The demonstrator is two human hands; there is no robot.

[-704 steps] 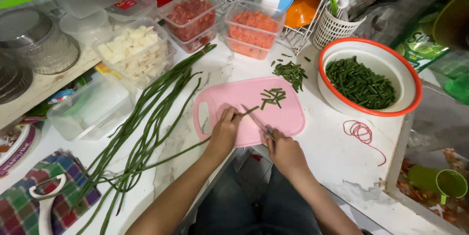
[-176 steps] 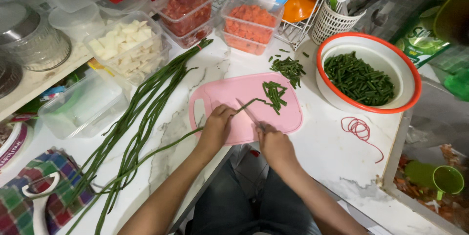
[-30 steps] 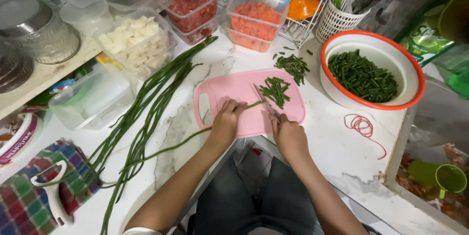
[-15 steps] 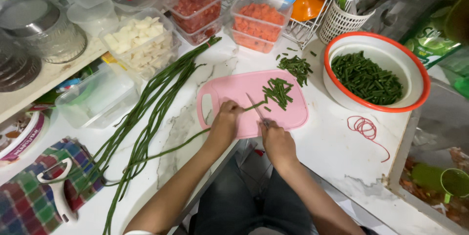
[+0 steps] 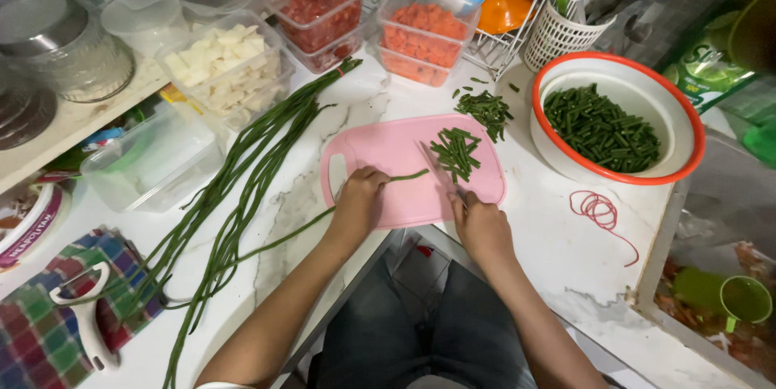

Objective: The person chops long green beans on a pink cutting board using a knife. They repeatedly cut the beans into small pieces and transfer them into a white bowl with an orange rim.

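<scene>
My left hand [image 5: 358,197] presses a long green bean [image 5: 408,175] down on the pink cutting board [image 5: 380,154]. The bean trails off the board's left edge across the counter. My right hand [image 5: 479,226] grips a knife [image 5: 437,169], its blade lying on the board just right of the bean's tip. A small heap of cut bean pieces [image 5: 457,150] lies beyond the blade. More cut pieces [image 5: 485,106] sit on the counter past the board.
A bundle of long beans [image 5: 242,171] lies left of the board. A white bowl with an orange rim [image 5: 687,142] holds cut beans at right. Clear tubs of diced food [image 5: 420,33] stand behind. A red rubber band [image 5: 596,209], a peeler [image 5: 81,320] on a checked cloth.
The knife has shifted right toward the cut pile. My left hand has slid back left along the bean, leaving a longer length of bean showing on the board.
</scene>
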